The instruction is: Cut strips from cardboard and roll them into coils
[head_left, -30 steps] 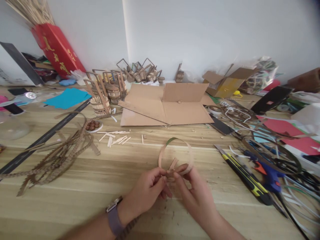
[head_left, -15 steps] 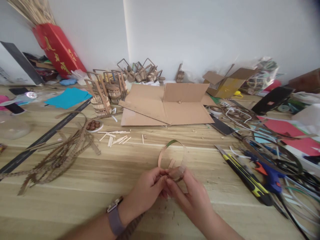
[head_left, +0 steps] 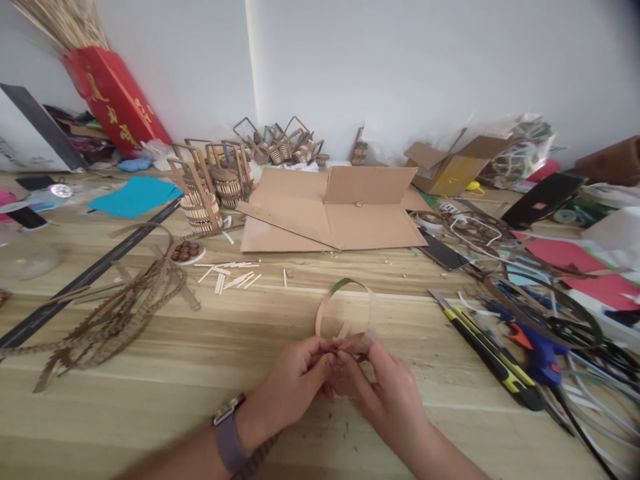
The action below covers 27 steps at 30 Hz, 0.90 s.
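A thin brown strip [head_left: 321, 313], looking like bamboo or wood, is bent into an upright loop between my hands, greenish along its top. My left hand [head_left: 300, 373], with a watch on its wrist, pinches the strip where its ends come together. From the other side my right hand [head_left: 385, 390] pinches the same strip, thumb against the left thumb. Short strip ends stick up inside the loop; fingers hide the exact joint. A dark braided strip [head_left: 257, 459] lies partly under my left forearm.
Right of my hands lie a yellow-black utility knife [head_left: 493, 350] and a blue glue gun [head_left: 543, 353] among cables. Brown strips [head_left: 125, 313] are heaped at left, near a dish of brown beads [head_left: 186, 252] and pale sticks [head_left: 233, 279]. Cardboard [head_left: 375, 227] and small baskets [head_left: 200, 207] stand behind.
The loop stays in both hands, almost in place. My right fingers and thumb have shifted slightly at the joint, and the strip end beside them has turned a little.
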### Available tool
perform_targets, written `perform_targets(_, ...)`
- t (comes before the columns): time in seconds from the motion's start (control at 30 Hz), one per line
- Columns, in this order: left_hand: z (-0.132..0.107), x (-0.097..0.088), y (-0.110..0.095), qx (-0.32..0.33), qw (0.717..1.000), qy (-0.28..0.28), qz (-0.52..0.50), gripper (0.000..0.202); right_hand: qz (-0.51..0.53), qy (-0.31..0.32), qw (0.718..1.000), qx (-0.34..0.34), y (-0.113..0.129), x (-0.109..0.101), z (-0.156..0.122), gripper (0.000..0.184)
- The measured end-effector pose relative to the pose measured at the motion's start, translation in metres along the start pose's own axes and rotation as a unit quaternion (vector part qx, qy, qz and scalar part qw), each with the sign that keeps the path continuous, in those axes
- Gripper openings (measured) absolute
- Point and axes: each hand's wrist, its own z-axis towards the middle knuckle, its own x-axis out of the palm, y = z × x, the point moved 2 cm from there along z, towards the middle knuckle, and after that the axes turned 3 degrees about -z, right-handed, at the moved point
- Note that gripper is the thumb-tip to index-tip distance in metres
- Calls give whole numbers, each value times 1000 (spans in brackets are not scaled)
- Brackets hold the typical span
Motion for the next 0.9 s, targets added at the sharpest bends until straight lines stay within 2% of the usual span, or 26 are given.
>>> perform_targets(0.13,-1,-1,1,0,1000,7,11,47,38,-3,998,49,2,-4,2,13)
perform_targets(0.27,-1,-2,1,5,1000,9,16,50,72,-6,995,67,4,-6,6,16)
perform_targets(0.43,-1,-1,0,6,999,25,28,53,119,-44,988,88,-1,-6,9,19)
perform_targets(0.67,-1,-1,5,-2,1000,18,5,49,59,-28,997,48,2,-4,7,16)
perform_targets(0.8,1,-2,6,-2,1000,12,2,47,55,-1,998,1,6,-4,4,15)
perform_targets(0.9,1,-1,5,1,1000,2,2,46,41,2,999,-8,6,-2,3,12)
